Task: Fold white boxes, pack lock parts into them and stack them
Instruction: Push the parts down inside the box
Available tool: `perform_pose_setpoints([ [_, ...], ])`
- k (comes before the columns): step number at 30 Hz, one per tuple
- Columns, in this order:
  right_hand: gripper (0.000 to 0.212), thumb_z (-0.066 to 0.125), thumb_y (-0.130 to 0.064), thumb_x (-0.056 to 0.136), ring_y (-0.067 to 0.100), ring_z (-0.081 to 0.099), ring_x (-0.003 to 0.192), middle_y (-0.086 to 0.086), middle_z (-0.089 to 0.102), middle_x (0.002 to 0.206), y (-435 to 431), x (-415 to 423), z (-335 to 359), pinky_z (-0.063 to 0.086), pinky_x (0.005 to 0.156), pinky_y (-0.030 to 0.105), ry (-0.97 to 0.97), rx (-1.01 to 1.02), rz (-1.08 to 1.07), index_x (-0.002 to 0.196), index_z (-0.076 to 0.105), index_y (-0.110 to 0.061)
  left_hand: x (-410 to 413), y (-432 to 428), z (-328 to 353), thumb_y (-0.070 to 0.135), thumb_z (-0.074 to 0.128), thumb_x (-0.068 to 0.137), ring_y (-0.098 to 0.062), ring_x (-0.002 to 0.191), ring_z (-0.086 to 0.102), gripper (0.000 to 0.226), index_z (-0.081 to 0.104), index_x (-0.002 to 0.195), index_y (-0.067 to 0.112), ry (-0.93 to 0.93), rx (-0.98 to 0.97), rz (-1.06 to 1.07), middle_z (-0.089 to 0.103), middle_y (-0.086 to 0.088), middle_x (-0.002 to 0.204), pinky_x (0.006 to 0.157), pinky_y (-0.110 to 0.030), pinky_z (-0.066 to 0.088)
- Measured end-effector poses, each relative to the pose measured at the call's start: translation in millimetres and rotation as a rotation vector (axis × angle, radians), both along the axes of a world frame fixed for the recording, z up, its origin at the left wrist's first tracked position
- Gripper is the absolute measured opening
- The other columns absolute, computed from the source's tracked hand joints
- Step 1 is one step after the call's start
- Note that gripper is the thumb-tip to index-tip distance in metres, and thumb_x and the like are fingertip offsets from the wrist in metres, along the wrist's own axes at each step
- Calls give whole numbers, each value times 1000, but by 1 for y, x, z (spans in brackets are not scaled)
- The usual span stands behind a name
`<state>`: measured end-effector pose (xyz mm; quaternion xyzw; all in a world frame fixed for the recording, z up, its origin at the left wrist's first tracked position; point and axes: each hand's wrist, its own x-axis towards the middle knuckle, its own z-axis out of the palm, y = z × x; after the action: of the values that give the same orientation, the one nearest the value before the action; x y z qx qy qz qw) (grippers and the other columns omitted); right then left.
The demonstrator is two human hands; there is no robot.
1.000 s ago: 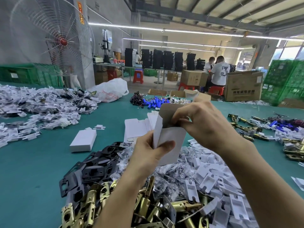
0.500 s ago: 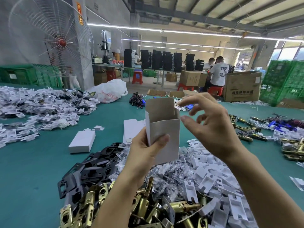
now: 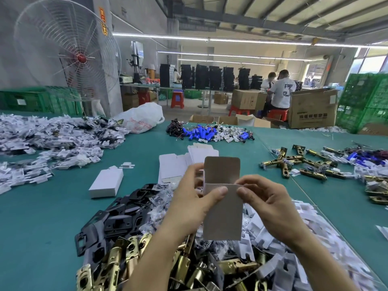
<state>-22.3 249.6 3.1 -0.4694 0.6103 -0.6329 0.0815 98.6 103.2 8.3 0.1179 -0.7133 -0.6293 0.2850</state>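
Note:
I hold a small white box (image 3: pixel 223 215) upright over the table, its top flap standing open. My left hand (image 3: pixel 192 198) grips its left side, thumb across the front face. My right hand (image 3: pixel 265 199) pinches the box's upper right edge with thumb and fingers. Below the box lie brass latch bolts (image 3: pixel 184 267), black lock plates (image 3: pixel 117 219) and white plastic parts in bags (image 3: pixel 310 234). Flat unfolded white boxes (image 3: pixel 178 166) lie behind my hands. One closed white box (image 3: pixel 106 183) rests on the green table (image 3: pixel 42 217) to the left.
More white plastic parts (image 3: pixel 52 139) are heaped at the far left. Blue cylinders with wires (image 3: pixel 203 132) lie at the back centre and loose brass latches (image 3: pixel 304 162) at the right. A white bag (image 3: pixel 142 118), a large fan (image 3: pixel 67 51) and seated people (image 3: pixel 281 91) are beyond.
My right hand, which was off the box with fingers spread, has come down and now pinches its upper right edge. The box has dropped lower and turned its front towards me.

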Motion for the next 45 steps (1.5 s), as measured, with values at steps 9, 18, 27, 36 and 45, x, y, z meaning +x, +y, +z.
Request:
perform_pose_setpoints([
  [9, 16, 65, -20, 83, 12, 68, 85, 9, 73, 91, -1, -2, -25, 54, 74, 21, -98, 18, -28, 97, 71, -14, -2, -3, -6, 26, 84, 79, -1, 85, 71, 14, 75, 83, 36, -48, -216, 148, 75, 14, 88, 67, -11, 51],
  [18, 14, 62, -33, 88, 10, 65, 85, -6, 70, 88, 7, -6, -13, 47, 74, 22, 65, 180, -71, 87, 72, -23, -2, -1, -7, 22, 82, 82, -3, 77, 71, 10, 75, 76, 24, -177, -177, 38, 75, 9, 77, 61, -10, 47],
  [27, 21, 61, -24, 85, -1, 65, 69, -7, 73, 80, -3, 12, -7, 47, 63, 9, -82, -126, -58, 102, 69, -15, 0, -3, -5, 4, 84, 76, -19, 83, 75, 18, 68, 78, 13, -96, -50, -24, 76, 2, 94, 77, -27, 57],
  [36, 14, 74, -16, 74, 9, 70, 80, 5, 77, 91, 6, 4, -5, 50, 68, 15, -193, -26, -11, 87, 80, -15, 1, -4, -4, 0, 86, 72, -20, 71, 74, 40, 51, 85, 13, -81, 14, 11, 77, 1, 85, 62, -22, 52],
  [45, 28, 70, 9, 81, 17, 73, 86, 3, 77, 88, 3, 5, -5, 57, 75, 23, -153, 10, -117, 87, 79, -17, 2, -5, -3, 0, 83, 76, -23, 87, 75, 32, 66, 97, 18, -121, 17, -52, 77, -2, 101, 77, -29, 60],
])
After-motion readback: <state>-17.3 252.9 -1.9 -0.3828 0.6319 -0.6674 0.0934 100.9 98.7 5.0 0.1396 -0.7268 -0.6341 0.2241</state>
